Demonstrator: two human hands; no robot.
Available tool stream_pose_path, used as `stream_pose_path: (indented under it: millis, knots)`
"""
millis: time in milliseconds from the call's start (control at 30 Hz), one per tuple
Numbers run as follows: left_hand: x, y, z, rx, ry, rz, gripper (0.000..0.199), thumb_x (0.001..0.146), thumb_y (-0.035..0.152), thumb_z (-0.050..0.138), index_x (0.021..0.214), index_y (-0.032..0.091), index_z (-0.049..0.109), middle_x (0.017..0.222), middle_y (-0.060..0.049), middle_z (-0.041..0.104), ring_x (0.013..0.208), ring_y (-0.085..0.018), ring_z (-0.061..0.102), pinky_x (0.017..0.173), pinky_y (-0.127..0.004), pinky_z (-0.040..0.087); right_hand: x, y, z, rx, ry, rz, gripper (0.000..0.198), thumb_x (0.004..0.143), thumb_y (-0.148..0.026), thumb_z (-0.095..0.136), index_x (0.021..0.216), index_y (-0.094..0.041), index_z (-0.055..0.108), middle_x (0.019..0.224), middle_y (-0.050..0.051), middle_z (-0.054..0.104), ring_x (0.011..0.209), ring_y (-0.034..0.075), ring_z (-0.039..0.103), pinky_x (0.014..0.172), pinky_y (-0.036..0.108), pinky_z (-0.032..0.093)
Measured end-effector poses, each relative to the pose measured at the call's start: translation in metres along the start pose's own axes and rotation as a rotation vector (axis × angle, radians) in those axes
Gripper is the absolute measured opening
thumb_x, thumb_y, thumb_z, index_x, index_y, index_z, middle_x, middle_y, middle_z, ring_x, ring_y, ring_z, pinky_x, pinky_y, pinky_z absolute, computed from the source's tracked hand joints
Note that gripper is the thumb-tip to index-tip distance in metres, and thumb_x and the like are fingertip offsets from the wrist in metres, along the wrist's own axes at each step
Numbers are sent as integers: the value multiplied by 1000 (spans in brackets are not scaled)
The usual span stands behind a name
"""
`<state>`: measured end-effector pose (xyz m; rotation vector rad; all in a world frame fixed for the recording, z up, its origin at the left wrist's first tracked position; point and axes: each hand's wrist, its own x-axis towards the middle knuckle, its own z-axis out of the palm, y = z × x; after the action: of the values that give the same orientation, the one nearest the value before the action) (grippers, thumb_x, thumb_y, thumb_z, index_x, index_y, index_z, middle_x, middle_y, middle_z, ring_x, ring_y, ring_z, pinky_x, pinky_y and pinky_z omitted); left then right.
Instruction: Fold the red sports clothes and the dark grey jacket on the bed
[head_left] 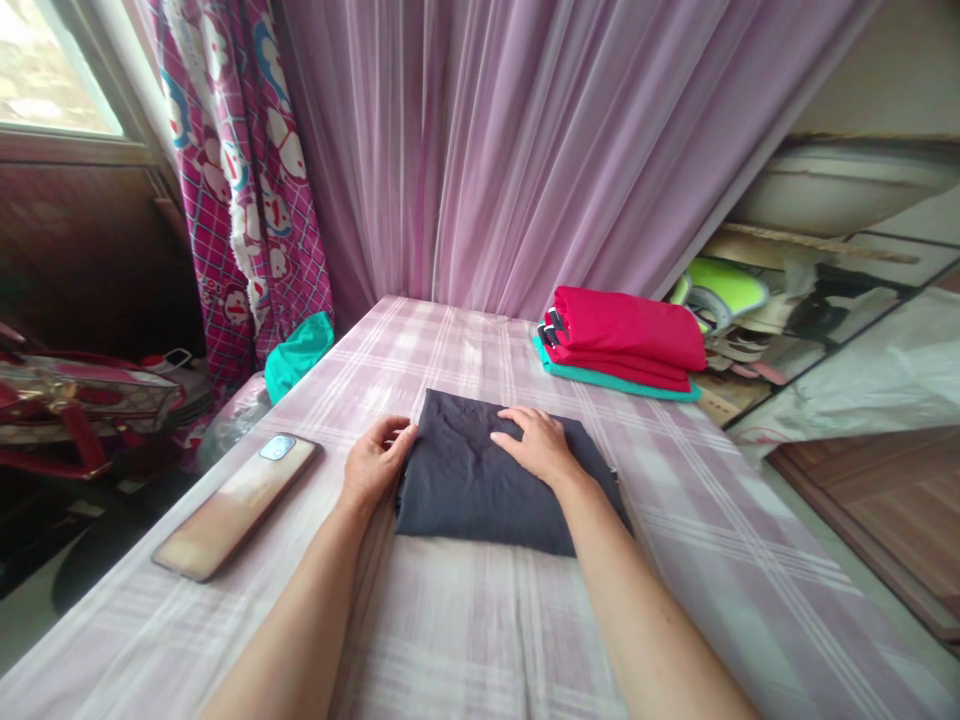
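Observation:
A dark grey folded cloth (480, 490), seemingly a garment, lies as a flat rectangle on the checked tablecloth (465, 620). Its top is slightly wrinkled near the far left corner. My right hand (536, 445) rests palm down on the upper right part of the cloth, fingers spread and thumb apart. At the left edge is my left hand (379, 460), its thumb touching the fabric side and its fingers loosely bent, with a small gap between them and the thumb.
A phone (240, 505) lies face down on the left. Far right stands a stack of folded red cloth (630, 335) over teal cloth (622, 380). Purple curtains (510, 150) hang behind the table. A teal bundle (300, 355) sits by the left edge, and a shelf holds shoes (742, 345) at right.

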<state>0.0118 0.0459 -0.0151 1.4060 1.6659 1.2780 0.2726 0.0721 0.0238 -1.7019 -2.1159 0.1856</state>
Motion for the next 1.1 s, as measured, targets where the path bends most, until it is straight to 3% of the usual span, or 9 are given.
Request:
stream_pose_path:
  millis: [67,167,333,467,700,767,833,1100]
  knots:
    - [-1,-2,0,23,-47,-4,49,70,63,65,95,23,73,76,-1,72,73,-19,67,65,-27,50,-4,0,10,8,22,27,14,87,-31,62,96,-26,72,124,5,68,117,24,58,101,44,41]
    - [0,-6,1,41,-87,2,49,69,63,66,95,23,74,75,-1,71,69,-18,66,61,-26,49,-7,1,20,23,67,45,14,89,-27,58,82,-24,70,122,5,68,115,24,59,100,45,39]
    - [-1,-1,0,71,-87,-9,51,71,65,62,94,21,74,75,-2,72,66,-17,64,60,-26,49,-1,5,15,200,185,-30,14,88,-24,54,79,-22,66,118,10,69,112,24,61,101,42,41]
    - [-3,7,-2,116,-66,3,53,71,68,59,90,21,74,74,-2,73,65,-18,64,61,-27,49,6,11,2,369,176,-115,16,88,-27,51,79,-22,64,114,10,71,110,22,63,98,37,45]
    - [-4,9,-2,131,-69,-2,53,71,69,57,89,22,74,71,-2,72,63,-18,63,60,-27,49,-2,2,7,130,63,-34,15,83,-32,65,93,-23,68,132,11,63,126,26,54,106,46,38]
    - [-4,8,-2,137,-69,4,54,71,70,57,89,22,74,70,-1,72,63,-18,63,59,-27,49,-5,-3,8,73,26,-16,8,86,-28,62,86,-23,68,133,10,62,128,26,52,107,49,35]
    - [-4,7,-2,142,-68,11,55,71,71,57,89,22,74,72,-1,73,65,-18,64,60,-27,49,-5,-6,8,64,17,-10,14,88,-24,57,78,-23,66,131,9,64,126,25,53,107,49,34]
    - [-3,5,-2,144,-75,20,56,75,70,54,93,21,74,89,-5,76,78,-22,68,71,-30,52,2,-2,-6,278,211,-125,16,89,-26,50,79,-23,63,117,11,68,113,24,60,101,41,45]
